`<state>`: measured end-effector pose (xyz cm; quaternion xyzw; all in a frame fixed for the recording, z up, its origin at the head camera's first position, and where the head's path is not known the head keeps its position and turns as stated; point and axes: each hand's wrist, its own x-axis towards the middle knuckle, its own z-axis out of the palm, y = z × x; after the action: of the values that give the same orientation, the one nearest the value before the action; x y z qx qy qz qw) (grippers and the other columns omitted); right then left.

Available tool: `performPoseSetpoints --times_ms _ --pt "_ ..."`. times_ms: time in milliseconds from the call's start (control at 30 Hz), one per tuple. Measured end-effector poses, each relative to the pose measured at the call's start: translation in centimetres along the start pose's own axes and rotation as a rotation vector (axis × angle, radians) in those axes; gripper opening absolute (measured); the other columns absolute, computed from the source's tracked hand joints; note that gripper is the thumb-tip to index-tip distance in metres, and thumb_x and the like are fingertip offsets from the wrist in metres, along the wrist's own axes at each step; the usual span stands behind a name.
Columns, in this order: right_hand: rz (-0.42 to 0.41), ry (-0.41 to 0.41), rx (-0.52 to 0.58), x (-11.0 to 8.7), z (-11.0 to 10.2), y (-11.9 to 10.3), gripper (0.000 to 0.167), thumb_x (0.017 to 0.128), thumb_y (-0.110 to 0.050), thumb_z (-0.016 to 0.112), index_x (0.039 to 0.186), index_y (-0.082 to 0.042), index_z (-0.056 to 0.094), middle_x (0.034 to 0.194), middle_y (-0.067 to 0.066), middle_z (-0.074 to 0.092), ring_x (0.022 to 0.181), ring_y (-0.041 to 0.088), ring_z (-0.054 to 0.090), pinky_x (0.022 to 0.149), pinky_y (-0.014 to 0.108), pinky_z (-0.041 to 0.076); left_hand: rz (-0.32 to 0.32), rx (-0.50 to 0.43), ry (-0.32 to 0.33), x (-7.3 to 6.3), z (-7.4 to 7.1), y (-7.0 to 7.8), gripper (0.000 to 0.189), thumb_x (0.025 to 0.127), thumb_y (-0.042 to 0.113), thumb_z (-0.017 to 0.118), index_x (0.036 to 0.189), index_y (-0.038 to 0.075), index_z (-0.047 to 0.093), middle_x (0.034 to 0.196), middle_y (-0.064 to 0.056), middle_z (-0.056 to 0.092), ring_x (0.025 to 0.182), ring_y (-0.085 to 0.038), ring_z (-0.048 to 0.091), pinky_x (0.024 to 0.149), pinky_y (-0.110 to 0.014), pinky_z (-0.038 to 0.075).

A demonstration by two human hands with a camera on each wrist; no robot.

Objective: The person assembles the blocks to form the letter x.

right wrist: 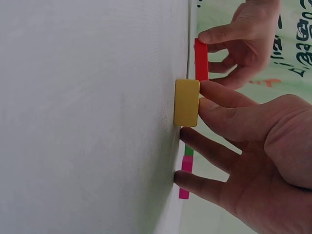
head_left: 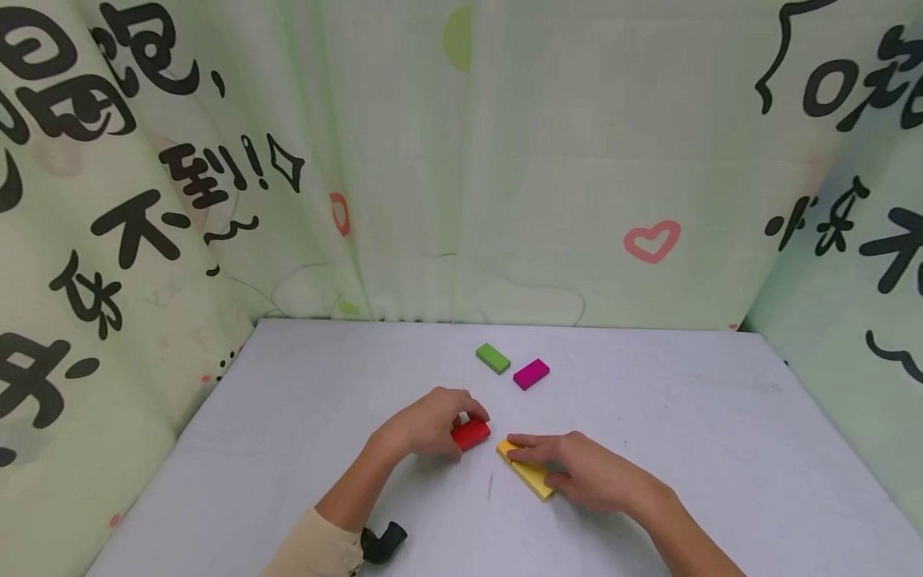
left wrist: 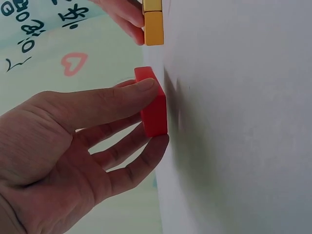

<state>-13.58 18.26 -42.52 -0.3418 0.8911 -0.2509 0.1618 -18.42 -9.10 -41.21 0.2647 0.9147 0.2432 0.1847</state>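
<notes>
My left hand [head_left: 433,422] pinches a red block [head_left: 471,434] between thumb and fingers, close over the white table. In the left wrist view, the thumb lies across the near side of the red block [left wrist: 155,114]. To its right, two yellow blocks [head_left: 532,478] lie end to end on the table. Over them rests my right hand [head_left: 591,469], its fingers extended. The right wrist view shows thumb and index fingertip touching the top of the nearer yellow block [right wrist: 186,103], with two other fingertips down beside it.
Farther back on the white table [head_left: 346,361] lie a green block [head_left: 493,358] and a magenta block [head_left: 531,374], a little apart. A pale green curtain [head_left: 541,160] with black lettering surrounds the back and sides. A black band end [head_left: 385,542] sticks out at the left sleeve.
</notes>
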Motion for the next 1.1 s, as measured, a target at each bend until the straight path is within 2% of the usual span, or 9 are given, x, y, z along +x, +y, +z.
performPoseSetpoints --times_ms 300,767,1100 --pt "-0.001 -0.003 -0.007 0.0 0.1 0.0 0.054 0.096 0.003 0.064 0.145 -0.021 0.064 0.158 -0.007 0.052 0.145 0.026 0.052 0.112 0.049 0.048 -0.034 -0.004 -0.002 -0.6 0.6 0.4 0.055 0.079 0.009 0.090 0.129 0.020 0.071 0.121 0.003 0.067 0.109 -0.014 0.058 0.080 -0.021 0.056" --pt "-0.003 0.011 -0.004 -0.1 0.1 -0.1 0.054 0.096 0.004 0.064 0.145 -0.020 0.064 0.158 -0.007 0.052 0.144 0.026 0.053 0.111 0.046 0.049 -0.011 0.001 -0.017 -1.7 1.0 1.1 0.052 0.080 0.010 0.089 0.128 0.019 0.072 0.118 0.004 0.067 0.100 -0.010 0.059 0.082 -0.019 0.054" --pt "-0.013 0.003 0.002 -0.1 0.1 0.1 0.055 0.096 0.003 0.065 0.145 -0.020 0.063 0.158 -0.005 0.053 0.144 0.027 0.052 0.111 0.048 0.049 -0.015 -0.010 -0.027 -2.2 1.7 1.5 0.054 0.078 0.011 0.091 0.127 0.020 0.073 0.119 0.006 0.068 0.105 -0.010 0.056 0.080 -0.018 0.053"
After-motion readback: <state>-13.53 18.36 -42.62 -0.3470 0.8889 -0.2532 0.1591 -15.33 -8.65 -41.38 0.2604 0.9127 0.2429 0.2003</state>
